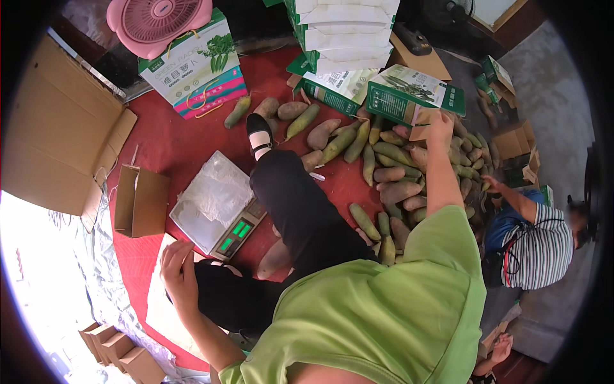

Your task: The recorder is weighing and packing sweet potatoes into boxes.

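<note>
My right hand (439,131) reaches out over the heap of radishes, its fingers closed on the near edge of a green-and-white carton (409,88) printed with vegetables. A brown cardboard flap (419,132) shows beside those fingers. My left hand (178,269) hangs in the air by my left knee, near the scale, with loosely bent fingers and nothing seen in it. The flat-topped digital scale (214,198) lies on the red floor covering, its green display lit. Long green radishes (364,221) and thick reddish-brown roots (400,191) are piled to the right of my leg.
A small brown box (142,201) stands left of the scale. Stacked white cartons (345,32) rise at the back. A pink fan (160,25) sits on a printed carton (192,67). At the right, a person in a striped shirt (540,246) reaches toward the heap.
</note>
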Demonstrator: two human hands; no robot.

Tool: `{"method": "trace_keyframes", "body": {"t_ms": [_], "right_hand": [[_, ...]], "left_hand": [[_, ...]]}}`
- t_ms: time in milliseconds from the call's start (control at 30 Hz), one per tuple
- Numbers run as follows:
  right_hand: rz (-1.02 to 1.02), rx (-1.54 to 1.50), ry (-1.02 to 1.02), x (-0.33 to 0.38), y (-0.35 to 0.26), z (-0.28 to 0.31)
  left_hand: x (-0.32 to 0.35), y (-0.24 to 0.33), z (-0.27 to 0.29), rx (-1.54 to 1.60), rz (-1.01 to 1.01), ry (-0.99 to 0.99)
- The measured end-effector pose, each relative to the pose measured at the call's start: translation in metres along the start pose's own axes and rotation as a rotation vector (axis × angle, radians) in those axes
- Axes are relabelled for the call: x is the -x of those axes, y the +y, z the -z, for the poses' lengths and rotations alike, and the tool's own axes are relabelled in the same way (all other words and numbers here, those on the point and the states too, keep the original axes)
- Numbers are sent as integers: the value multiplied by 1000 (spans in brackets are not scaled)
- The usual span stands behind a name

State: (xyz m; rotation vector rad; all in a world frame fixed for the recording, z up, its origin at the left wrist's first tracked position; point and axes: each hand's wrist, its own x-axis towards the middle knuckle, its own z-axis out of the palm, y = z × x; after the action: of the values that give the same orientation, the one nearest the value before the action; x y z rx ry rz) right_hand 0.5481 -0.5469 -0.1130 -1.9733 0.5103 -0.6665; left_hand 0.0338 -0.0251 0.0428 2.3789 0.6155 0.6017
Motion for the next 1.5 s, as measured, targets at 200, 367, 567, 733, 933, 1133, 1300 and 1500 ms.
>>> {"method": "trace_keyframes", "body": {"t_ms": [200, 367, 567, 733, 933, 1133, 1300, 1500], "right_hand": [[-104, 333, -139, -4, -21, -4], [-169, -164, -402, -17, -28, -19], [-414, -200, -329, -13, -23, -36], [-493, -368, -84, 14, -37, -48], [-413, -591, -389, 42, -95, -35], [-392, -688, -552, 61, -171, -27], [-340, -722, -694, 76, -214, -46], [-405, -806, -1040, 120, -270, -87]], "left_hand": [[-16, -25, -26, 5, 114, -56], [6, -63, -39, -50, 249, -88], [8, -69, -40, -292, 150, -134], [8, -69, -40, -255, 159, -138], [8, -67, -39, -235, 130, -112], [8, -63, -34, -223, 83, -68], [10, -60, -25, -223, 72, -32], [15, -59, -14, -196, 84, 19]]}}
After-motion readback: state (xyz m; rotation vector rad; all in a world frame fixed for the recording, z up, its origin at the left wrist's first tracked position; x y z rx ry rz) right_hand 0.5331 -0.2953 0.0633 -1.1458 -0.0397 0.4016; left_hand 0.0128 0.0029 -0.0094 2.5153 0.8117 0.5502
